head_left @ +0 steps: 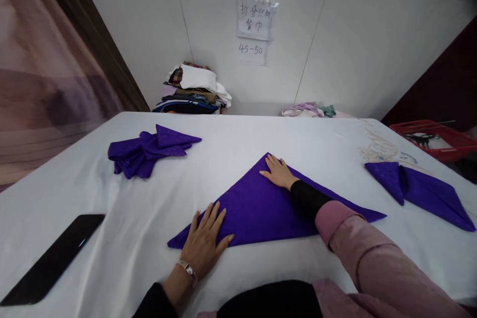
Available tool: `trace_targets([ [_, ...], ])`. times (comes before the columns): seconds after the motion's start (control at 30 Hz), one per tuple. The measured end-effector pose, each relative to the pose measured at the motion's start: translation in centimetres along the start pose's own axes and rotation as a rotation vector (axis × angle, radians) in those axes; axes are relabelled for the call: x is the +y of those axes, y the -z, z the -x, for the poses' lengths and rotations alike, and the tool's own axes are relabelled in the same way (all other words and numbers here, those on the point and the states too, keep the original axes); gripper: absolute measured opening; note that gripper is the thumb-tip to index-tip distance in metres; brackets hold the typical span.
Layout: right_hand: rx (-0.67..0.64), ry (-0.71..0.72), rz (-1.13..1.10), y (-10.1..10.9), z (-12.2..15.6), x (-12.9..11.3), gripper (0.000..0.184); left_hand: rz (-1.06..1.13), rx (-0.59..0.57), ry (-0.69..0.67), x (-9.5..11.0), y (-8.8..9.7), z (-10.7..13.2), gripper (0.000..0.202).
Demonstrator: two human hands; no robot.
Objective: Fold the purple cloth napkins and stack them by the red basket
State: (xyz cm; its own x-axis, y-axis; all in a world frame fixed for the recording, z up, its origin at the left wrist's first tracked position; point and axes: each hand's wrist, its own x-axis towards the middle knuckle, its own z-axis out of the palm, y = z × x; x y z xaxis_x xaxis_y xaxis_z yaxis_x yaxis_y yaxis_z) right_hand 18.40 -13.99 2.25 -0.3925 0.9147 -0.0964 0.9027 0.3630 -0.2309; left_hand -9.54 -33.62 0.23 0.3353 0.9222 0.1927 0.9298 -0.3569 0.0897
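- A purple cloth (253,208) is lying as a triangle across the centre of the frame, its peak pointing toward the top and its long edge running along below.
- The left hand (204,243), lower left of centre, is resting flat near the cloth's left corner; its fingers are lying slightly apart, the thumb sticking out, and a silver band (188,271) is circling the wrist.
- The right hand (281,174), at centre, is resting palm down just below the peak, its fingers lying slightly parted and its thumb pointing left.
- A bunched purple cloth (145,151) is sitting left of centre, and a folded purple cloth (432,191) is lying at the right.
- A dark slab (55,258) is lying at the lower left.
- A white tablecloth (130,268) is spreading beneath all these.
- A clothes pile (197,79) is standing upper left of centre; a red basket (458,151) is sitting at the right edge.
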Motion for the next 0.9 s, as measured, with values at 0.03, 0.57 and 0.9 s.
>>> trace_targets([
  [0.03, 0.009, -0.012, -0.001, -0.2, -0.1, 0.3, 0.087, 0.006, 0.000, 0.003, 0.0, 0.1, 0.0, 0.063],
  [0.57, 0.197, -0.125, -0.079, 0.3, -1.8, 1.5, 0.064, 0.004, 0.086, -0.077, 0.0, 0.6, 0.3, 0.063],
  [0.9, 0.287, -0.213, -0.217, 0.9, -5.4, 3.3, 0.025, -0.025, 0.052, -0.067, -0.2, 0.2, 0.4, 0.061],
])
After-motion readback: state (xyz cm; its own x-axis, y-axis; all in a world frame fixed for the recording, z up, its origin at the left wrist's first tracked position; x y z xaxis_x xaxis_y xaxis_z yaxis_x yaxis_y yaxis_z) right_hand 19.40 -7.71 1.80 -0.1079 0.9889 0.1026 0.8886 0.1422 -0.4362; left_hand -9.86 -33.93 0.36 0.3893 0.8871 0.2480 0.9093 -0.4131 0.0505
